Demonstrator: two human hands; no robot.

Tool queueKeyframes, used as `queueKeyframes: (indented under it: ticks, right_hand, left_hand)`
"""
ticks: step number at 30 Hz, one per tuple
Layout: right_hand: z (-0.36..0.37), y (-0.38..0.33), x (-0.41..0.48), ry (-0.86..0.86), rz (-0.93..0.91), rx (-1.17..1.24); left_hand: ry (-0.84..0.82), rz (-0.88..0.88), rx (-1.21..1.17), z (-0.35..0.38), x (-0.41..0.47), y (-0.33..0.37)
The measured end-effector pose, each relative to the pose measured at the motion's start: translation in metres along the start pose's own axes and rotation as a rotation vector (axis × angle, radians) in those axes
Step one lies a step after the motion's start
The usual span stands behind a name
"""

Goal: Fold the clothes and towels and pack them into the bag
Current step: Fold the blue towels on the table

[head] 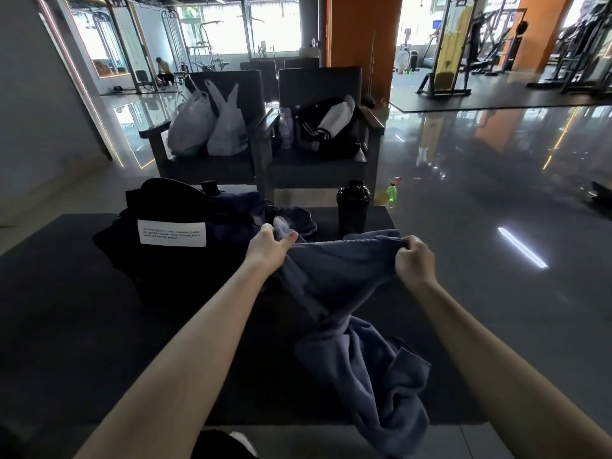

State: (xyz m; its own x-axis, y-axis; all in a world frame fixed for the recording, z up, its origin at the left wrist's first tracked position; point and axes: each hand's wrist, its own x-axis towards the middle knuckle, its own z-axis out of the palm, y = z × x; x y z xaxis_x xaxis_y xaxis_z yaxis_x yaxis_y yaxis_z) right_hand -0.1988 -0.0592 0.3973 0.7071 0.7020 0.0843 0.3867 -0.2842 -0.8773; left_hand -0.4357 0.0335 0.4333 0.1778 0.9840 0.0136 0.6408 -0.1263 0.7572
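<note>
Both hands are up mid-frame, left hand [270, 241] and right hand [414, 260], fingers pinching the top edge of a blue towel [351, 313] that hangs over the dark surface [82, 293]. Black bag [172, 220] sits center-left, beside it.

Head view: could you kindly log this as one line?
left hand grips towel | right hand grips towel | towel unfolded, held up | bag on table

White label [171, 233] on black bag [155, 207]: several lines small dark print, too small to read.
</note>
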Motion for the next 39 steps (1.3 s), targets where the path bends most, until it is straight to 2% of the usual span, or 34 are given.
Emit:
queueKeyframes:
  ticks: [2,4,6,8,10,14,16,20,22,24,26,29,33,36,39]
  right_hand:
    - [0.003,0.001,0.011,0.01,0.038,0.029]
    - [0.007,0.008,0.029,0.04,0.152,0.135]
    - [0.012,0.016,0.046,0.045,0.287,0.237]
    - [0.021,0.024,0.059,0.02,0.297,0.235]
    - [0.029,0.027,0.07,0.019,0.237,0.223]
    - [0.05,0.03,0.102,0.064,0.204,0.346]
    - [0.061,0.033,0.12,0.085,0.241,0.349]
    - [0.076,0.044,0.142,0.111,0.168,0.205]
    - [0.079,0.049,0.146,0.075,0.116,0.1]
    - [0.08,0.055,0.145,0.016,0.072,-0.104]
    - [0.081,0.064,0.136,0.01,0.002,-0.232]
    - [0.08,0.068,0.104,0.071,-0.219,-0.278]
    - [0.068,0.063,0.044,-0.163,-0.406,-0.181]
    - [0.051,0.056,-0.008,-0.392,-0.313,-0.182]
    - [0.033,0.049,-0.06,-0.504,-0.248,-0.328]
  left_hand:
    - [-0.002,-0.015,0.017,-0.001,0.01,-0.005]
    - [0.014,-0.062,-0.022,-0.001,0.024,-0.016]
    - [0.014,-0.108,-0.18,0.002,0.036,-0.027]
    - [-0.023,-0.114,-0.322,0.007,0.043,-0.034]
    - [0.005,-0.06,-0.331,0.012,0.054,-0.037]
    - [0.111,0.106,-0.205,0.025,0.086,-0.039]
    - [0.083,0.145,-0.058,0.034,0.102,-0.045]
    - [0.016,0.181,0.094,0.054,0.123,-0.052]
    - [-0.018,0.136,0.165,0.064,0.129,-0.053]
    - [-0.074,0.05,0.351,0.072,0.129,-0.053]
    - [-0.021,0.077,0.517,0.079,0.118,-0.052]
    - [0.112,0.253,0.568,0.086,0.088,-0.054]
    - [0.014,0.348,0.487,0.088,0.038,-0.063]
    - [-0.1,0.293,0.492,0.09,0.003,-0.071]
    - [-0.239,0.221,0.456,0.092,-0.023,-0.082]
